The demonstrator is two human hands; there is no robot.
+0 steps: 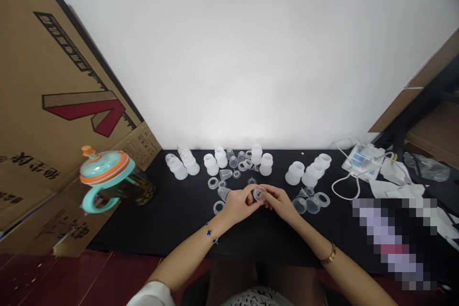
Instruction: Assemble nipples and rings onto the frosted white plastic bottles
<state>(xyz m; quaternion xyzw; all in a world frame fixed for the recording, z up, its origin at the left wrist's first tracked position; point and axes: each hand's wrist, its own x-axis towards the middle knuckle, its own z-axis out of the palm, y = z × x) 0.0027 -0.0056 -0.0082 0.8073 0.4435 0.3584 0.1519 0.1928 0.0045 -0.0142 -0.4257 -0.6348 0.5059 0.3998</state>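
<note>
My left hand (241, 204) and my right hand (278, 199) meet over the front middle of the black table. Between their fingers is a translucent bottle collar ring (258, 194), pinched from both sides; whether a nipple sits inside it I cannot tell. Close behind the hands lies a small clear nipple (252, 181). Beside my left hand are a clear cap (224, 193) and a loose collar ring (219, 207). To the right of my right hand lie clear domed caps (313, 204) and another ring (322, 199).
White bottles (266, 164) stand in groups along the wall. Two at the left, one a capped bottle (189, 160), carry clear tops. A teal-lidded jug (107, 172) stands left by a large carton (53, 105). A white cable (344, 196) and crumpled wrappings lie right.
</note>
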